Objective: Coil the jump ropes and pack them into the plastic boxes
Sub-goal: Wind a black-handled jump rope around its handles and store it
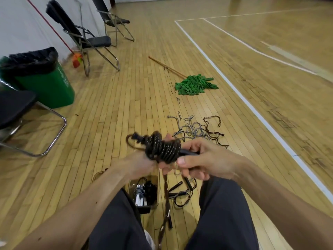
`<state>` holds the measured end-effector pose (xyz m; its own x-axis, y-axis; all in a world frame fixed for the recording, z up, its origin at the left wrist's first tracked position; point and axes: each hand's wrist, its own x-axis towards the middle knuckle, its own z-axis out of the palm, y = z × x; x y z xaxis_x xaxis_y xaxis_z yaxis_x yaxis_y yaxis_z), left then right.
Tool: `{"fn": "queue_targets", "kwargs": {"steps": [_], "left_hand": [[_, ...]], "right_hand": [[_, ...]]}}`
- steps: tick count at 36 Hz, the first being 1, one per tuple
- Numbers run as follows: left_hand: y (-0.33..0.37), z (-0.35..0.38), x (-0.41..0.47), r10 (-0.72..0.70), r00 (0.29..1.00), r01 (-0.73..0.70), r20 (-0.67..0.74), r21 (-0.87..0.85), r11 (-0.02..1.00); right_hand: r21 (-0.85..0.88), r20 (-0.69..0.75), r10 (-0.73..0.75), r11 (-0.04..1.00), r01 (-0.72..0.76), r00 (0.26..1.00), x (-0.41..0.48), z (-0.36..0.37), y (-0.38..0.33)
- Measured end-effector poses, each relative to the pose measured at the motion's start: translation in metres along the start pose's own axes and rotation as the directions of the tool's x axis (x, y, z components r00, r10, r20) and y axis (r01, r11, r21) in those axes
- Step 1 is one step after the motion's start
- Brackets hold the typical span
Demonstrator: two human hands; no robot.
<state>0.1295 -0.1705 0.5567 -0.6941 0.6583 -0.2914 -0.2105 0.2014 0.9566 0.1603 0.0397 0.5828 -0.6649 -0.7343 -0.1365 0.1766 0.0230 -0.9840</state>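
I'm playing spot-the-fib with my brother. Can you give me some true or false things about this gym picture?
1. The left hand and the right hand both hold a coiled dark jump rope. True.
2. The plastic box on the floor has nothing in it. False: coiled ropes lie inside it.
3. A green mop lies on the wooden floor. True.
4. The bin is red. False: it is green, lined with a black bag.
5. A tangle of loose ropes lies on the floor beyond the hands. True.
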Motion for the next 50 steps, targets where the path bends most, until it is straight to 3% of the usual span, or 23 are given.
{"fn": "queue_targets", "kwargs": {"steps": [3, 5, 11, 13, 18, 21, 24, 28, 32, 36, 40, 46, 50], "left_hand": [[-0.004, 0.008, -0.001, 0.055, 0.998, -0.046, 0.015, -0.351, 0.935], [-0.001, 0.018, -0.001, 0.040, 0.999, -0.048, -0.026, -0.489, 0.871], [-0.014, 0.029, 0.004, -0.087, 0.992, -0.007, -0.096, -0.709, 0.705], [-0.018, 0.030, 0.003, -0.116, 0.991, 0.032, -0.072, -0.701, 0.712], [-0.029, 0.040, -0.004, -0.167, 0.984, 0.119, -0.057, -0.485, 0.866], [-0.025, 0.044, -0.007, -0.160, 0.985, 0.147, -0.071, -0.156, 0.977], [-0.021, 0.045, -0.005, -0.162, 0.982, 0.180, -0.101, 0.210, 0.961], [-0.013, 0.038, -0.004, -0.093, 0.990, 0.139, -0.104, 0.665, 0.734], [0.009, 0.028, -0.006, -0.008, 0.999, 0.042, -0.041, 0.952, 0.304], [0.026, 0.018, 0.001, 0.083, 0.992, -0.096, 0.098, 0.995, -0.026], [0.037, 0.013, 0.008, 0.160, 0.961, -0.195, 0.225, 0.964, -0.183], [0.038, -0.003, 0.015, 0.391, 0.874, -0.252, 0.289, 0.957, -0.142], [0.034, -0.006, 0.015, 0.312, 0.943, -0.133, 0.120, 0.991, 0.022]], "right_hand": [[0.013, -0.128, 0.002, 1.000, -0.001, 0.992, -0.002, -0.006, -0.004], [-0.039, -0.190, 0.002, 0.999, -0.010, 0.982, -0.001, -0.007, -0.003], [-0.148, -0.314, -0.023, 0.989, -0.025, 0.949, 0.003, -0.008, 0.009], [-0.202, -0.379, -0.045, 0.979, -0.035, 0.924, 0.004, -0.010, 0.014], [-0.362, -0.598, -0.116, 0.922, -0.139, 0.793, 0.004, -0.040, 0.026], [-0.474, -0.602, -0.073, 0.834, -0.283, 0.795, 0.003, -0.053, 0.042], [-0.531, -0.620, -0.042, 0.758, -0.379, 0.784, 0.004, -0.054, 0.058], [-0.568, -0.612, -0.022, 0.708, -0.420, 0.790, 0.007, -0.049, 0.063], [-0.627, -0.575, 0.057, 0.610, -0.485, 0.816, 0.011, -0.042, 0.065], [-0.628, -0.451, 0.209, 0.617, -0.475, 0.867, 0.014, -0.030, 0.064], [-0.656, -0.379, 0.206, 0.628, -0.418, 0.902, 0.017, -0.015, 0.058], [-0.699, -0.236, 0.229, 0.635, -0.329, 0.944, 0.011, 0.001, 0.046], [-0.694, -0.123, 0.233, 0.675, -0.252, 0.965, 0.006, 0.007, 0.036]]}}
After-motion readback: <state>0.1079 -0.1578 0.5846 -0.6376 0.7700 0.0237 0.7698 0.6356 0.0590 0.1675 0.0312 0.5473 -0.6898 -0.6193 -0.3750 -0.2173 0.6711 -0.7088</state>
